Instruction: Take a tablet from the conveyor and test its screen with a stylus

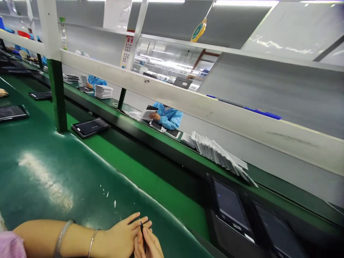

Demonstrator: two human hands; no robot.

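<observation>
1. Resting at the near edge of the green conveyor belt (80, 179), the left hand (123, 234) lies palm down with its fingers spread flat, two bangles on its wrist
2. The right hand (150, 245) is just beside it at the bottom edge of the view, touching the left hand's fingers; only part of it shows
3. A thin black pen-like tool (142, 233) stands between the two hands, pinched by the right hand's fingertips, its upper end against the left hand's fingers
4. Small white specks lie on the belt just beyond the hands
5. To the right, near, two dark tablets (231, 208) lie side by side in a lower dark channel
6. Further off, left of centre, another tablet (90, 127) lies on the belt beside a green post (57, 96)
7. Two more tablets lie at the far left, near another person's fingertips (3, 93) at the left edge
8. Past a white rail (188, 100), a fanned row of white sheets (220, 154) lies on the far bench
9. A person in a blue sleeve (168, 116) across the line holds a white-backed device; a stack of white sheets (103, 91) sits further left
</observation>
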